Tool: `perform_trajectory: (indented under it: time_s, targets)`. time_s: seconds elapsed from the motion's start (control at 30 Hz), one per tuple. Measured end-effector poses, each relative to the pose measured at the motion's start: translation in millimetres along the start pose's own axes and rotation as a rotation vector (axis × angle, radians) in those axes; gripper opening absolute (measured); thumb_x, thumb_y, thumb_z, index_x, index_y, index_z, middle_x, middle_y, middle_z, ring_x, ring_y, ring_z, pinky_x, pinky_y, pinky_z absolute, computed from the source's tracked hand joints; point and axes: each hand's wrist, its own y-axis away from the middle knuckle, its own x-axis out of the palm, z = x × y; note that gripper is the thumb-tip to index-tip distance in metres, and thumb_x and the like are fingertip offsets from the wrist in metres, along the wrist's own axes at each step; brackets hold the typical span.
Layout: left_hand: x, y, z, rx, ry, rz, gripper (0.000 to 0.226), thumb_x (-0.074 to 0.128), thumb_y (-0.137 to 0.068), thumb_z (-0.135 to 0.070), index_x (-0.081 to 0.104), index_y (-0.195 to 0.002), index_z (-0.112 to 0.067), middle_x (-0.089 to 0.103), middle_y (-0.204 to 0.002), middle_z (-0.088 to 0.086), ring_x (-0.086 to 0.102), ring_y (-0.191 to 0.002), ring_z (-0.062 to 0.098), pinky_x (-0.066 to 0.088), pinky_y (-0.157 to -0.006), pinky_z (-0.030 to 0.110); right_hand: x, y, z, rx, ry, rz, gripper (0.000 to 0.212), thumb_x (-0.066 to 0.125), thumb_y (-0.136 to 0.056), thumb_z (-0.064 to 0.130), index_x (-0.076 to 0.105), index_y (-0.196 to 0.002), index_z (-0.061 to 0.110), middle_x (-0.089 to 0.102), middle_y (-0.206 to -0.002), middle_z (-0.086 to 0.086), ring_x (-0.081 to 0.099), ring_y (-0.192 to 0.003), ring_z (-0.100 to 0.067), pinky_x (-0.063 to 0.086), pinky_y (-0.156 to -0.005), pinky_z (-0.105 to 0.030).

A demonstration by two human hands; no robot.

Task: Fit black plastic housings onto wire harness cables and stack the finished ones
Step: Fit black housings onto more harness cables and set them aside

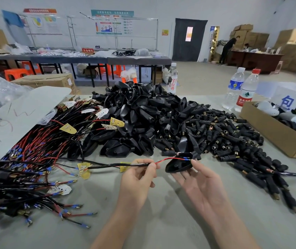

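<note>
— Where is the housing?
— The right hand (203, 184) holds one black housing (178, 166) between thumb and fingertips, over the desk (143, 223), just in front of the heap of housings (143, 114).
— And the cable?
— The left hand (140, 178) pinches the black cable (136, 164) beside it. Its red wire (165, 159) runs into the housing. More harnesses (26, 159) lie piled to the left.

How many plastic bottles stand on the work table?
3. One bottle with red writing stands behind the black pile; a blue-label bottle and a red-cap bottle stand together at the right, beside the cardboard box. The pile may hide others.
</note>
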Motion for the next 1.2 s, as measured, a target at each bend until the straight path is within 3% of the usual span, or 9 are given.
perform_trajectory:
  time_s: [0.17, 0.33, 0.43, 0.57, 0.73, 0.93, 1.07, 1.2]
  targets:
    - [-1, 0, -4, 0.015, 0.028, -0.026, 0.011, 0.059, -0.096, -0.006, 0.067, -0.093, -0.012, 0.076, -0.09, 0.001, 0.063, -0.071, 0.005, 0.051, -0.057, 0.02, 0, 1, 0, 0.038, -0.008, 0.031, 0.053, 0.087, -0.059, 0.0, 0.065, -0.107, 0.002, 0.068, -0.114, -0.021, 0.067, -0.11, -0.037, 0.054, -0.094, -0.054]
    - [-2, -1, -4, 0.016, 0.048, -0.06, 0.008, 0.059, -0.097, -0.007, 0.067, -0.098, -0.007, 0.076, -0.09, 0.001, 0.062, -0.069, 0.004, 0.051, -0.056, 0.02, -2, 1, -1, 0.047, 0.026, 0.067, 0.042, 0.085, -0.064, 0.002, 0.071, -0.103, 0.002, 0.067, -0.116, -0.021, 0.065, -0.112, -0.037, 0.048, -0.103, -0.057]
    - [-3, -2, -3, 0.012, 0.047, -0.05, 0.008, 0.06, -0.097, -0.007, 0.067, -0.099, -0.008, 0.076, -0.091, 0.0, 0.062, -0.07, 0.005, 0.051, -0.057, 0.02, -2, 1, -1, 0.033, 0.033, 0.063, 0.041, 0.084, -0.065, 0.001, 0.069, -0.104, 0.002, 0.066, -0.119, -0.022, 0.065, -0.113, -0.037, 0.051, -0.098, -0.055]
    - [-2, 0, -1, 0.011, 0.015, -0.013, 0.014, 0.06, -0.096, -0.007, 0.067, -0.093, -0.019, 0.077, -0.091, 0.0, 0.064, -0.074, 0.007, 0.052, -0.058, 0.022, -1, 1, -1, 0.024, 0.063, 0.049, 0.039, 0.089, -0.062, 0.005, 0.075, -0.098, 0.001, 0.068, -0.119, -0.022, 0.065, -0.116, -0.037, 0.055, -0.094, -0.052]
    - [-1, 3, -1, 0.059, -0.109, 0.029, 0.029, 0.062, -0.096, -0.014, 0.065, -0.086, -0.041, 0.077, -0.094, -0.007, 0.065, -0.078, 0.006, 0.053, -0.064, 0.025, -4, -1, -1, 0.012, 0.015, -0.002, 0.063, 0.093, -0.058, 0.006, 0.063, -0.113, -0.001, 0.065, -0.123, -0.025, 0.061, -0.121, -0.041, 0.055, -0.093, -0.054]
    - [0, 3, -4, 0.058, -0.099, 0.013, 0.03, 0.063, -0.095, -0.012, 0.067, -0.085, -0.04, 0.076, -0.091, -0.006, 0.064, -0.074, 0.005, 0.053, -0.062, 0.021, -4, 0, -2, -0.005, 0.052, 0.027, 0.026, 0.074, -0.081, 0.007, 0.07, -0.106, -0.002, 0.063, -0.126, -0.028, 0.059, -0.124, -0.042, 0.056, -0.091, -0.048]
    - [-1, 1, -7, 0.01, -0.009, -0.011, 0.029, 0.062, -0.095, -0.011, 0.071, -0.084, -0.036, 0.077, -0.091, -0.002, 0.063, -0.068, 0.005, 0.052, -0.061, 0.02, -4, 1, -7, -0.041, 0.124, -0.007, 0.019, 0.066, -0.088, 0.004, 0.066, -0.107, 0.006, 0.064, -0.124, -0.024, 0.062, -0.118, -0.034, 0.056, -0.09, -0.045]
    - [-2, 0, -8, -0.031, 0.092, 0.019, 0.026, 0.061, -0.097, -0.01, 0.074, -0.084, -0.029, 0.076, -0.092, 0.006, 0.064, -0.071, 0.009, 0.052, -0.061, 0.023, -2, 4, -10, -0.025, 0.186, -0.05, 0.022, 0.069, -0.085, 0.002, 0.069, -0.106, 0.011, 0.062, -0.133, -0.023, 0.056, -0.128, -0.038, 0.054, -0.095, -0.048]
